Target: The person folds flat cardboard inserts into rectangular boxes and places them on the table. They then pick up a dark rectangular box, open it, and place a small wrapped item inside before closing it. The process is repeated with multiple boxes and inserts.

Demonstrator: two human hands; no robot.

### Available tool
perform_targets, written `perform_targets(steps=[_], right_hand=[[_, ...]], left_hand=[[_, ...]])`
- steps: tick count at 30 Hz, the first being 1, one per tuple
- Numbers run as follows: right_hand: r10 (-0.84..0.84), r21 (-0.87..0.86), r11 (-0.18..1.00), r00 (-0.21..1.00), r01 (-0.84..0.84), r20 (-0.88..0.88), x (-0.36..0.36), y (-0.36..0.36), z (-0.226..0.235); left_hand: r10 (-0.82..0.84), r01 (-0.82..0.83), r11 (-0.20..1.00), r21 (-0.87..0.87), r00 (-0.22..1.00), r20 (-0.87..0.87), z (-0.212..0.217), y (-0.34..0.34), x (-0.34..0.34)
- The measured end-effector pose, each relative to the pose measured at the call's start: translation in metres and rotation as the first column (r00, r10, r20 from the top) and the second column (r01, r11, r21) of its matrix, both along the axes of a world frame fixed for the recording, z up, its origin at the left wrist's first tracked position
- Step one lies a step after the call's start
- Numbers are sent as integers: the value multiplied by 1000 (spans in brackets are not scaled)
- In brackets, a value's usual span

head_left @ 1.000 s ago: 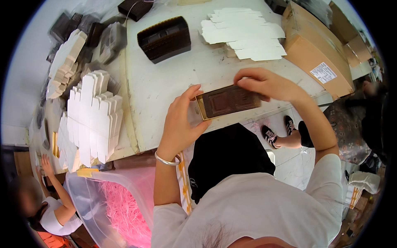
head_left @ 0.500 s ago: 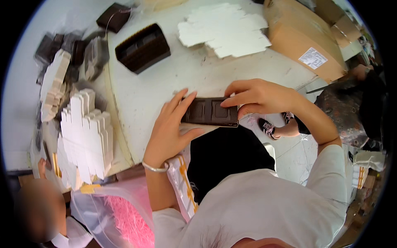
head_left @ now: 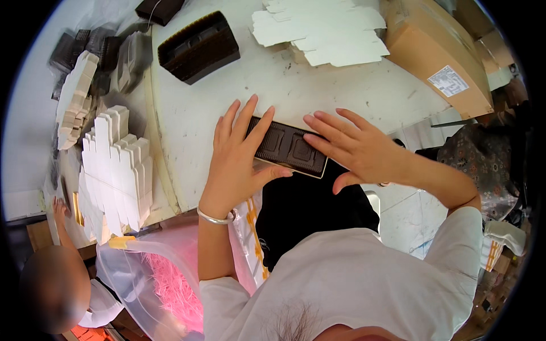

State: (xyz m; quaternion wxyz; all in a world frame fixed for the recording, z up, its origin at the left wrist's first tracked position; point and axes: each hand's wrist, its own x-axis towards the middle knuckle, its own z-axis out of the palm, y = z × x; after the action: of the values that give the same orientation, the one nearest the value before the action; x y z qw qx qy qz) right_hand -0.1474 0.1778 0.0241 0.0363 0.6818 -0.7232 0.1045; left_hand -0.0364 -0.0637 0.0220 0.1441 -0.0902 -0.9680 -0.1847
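Note:
At the near edge of the table lies a dark brown plastic insert tray (head_left: 289, 149) with square hollows, set in a shallow box whose pale rim shows around it. It sits at a slant, its right end nearer to me. My left hand (head_left: 236, 150) is spread over its left end, fingers stretched out and the thumb along the near side. My right hand (head_left: 355, 145) has its fingers stretched flat, the tips touching the tray's right part, the thumb held apart. Neither hand is wrapped round the tray.
A stack of brown trays (head_left: 199, 48) stands farther back, beside flat white cartons (head_left: 324, 28). More folded white cartons (head_left: 116, 170) stand at left. A cardboard box (head_left: 438, 51) is at far right. Pink shredded paper (head_left: 170, 290) fills a bag below left; a person (head_left: 62, 284) is near it.
The tray has turned, its right end swinging nearer to me. My right hand has opened from its bent grip at the right end to flat, spread fingers. My left hand's fingers still lie over the left end.

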Motion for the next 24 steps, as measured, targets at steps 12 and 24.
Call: perform_targets(steps=[12,24], right_hand=[[9,-473,859,918,196,397,26,-15,-34],[-591,-534,729,787,428,-175,-127,11,133]], left_hand=[[132,-122,979,164,990,-55,-15,15,14],[222,-135,879,458,965,-142,-23,1,15]])
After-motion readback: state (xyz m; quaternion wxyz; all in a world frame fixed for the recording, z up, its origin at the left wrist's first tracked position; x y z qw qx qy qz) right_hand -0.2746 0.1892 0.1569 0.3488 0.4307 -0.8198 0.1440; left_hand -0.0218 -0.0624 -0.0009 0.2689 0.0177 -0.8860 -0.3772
